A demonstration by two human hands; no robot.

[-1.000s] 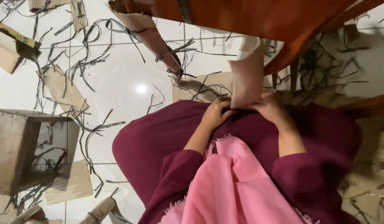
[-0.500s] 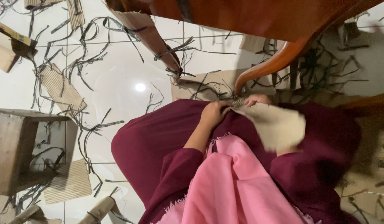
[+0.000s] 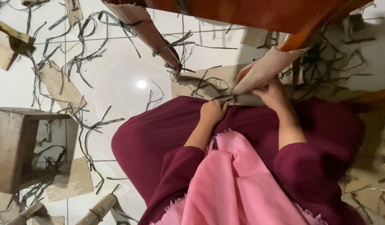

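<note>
While a person sits over a white tile floor strewn with dark strips, the right hand pinches the lower edge of a tan paper piece right of frame centre, lifting it clear of the maroon lap. The left hand, fingers curled shut, rests just beside it, seemingly steadying strips against the lap. A wooden stool stands at lower left.

Hidden and cropped parts

Your right hand hides its fingertips behind the tan paper piece; the left hand curls its fingers under. The wooden stool and orange chair run off frame.
</note>
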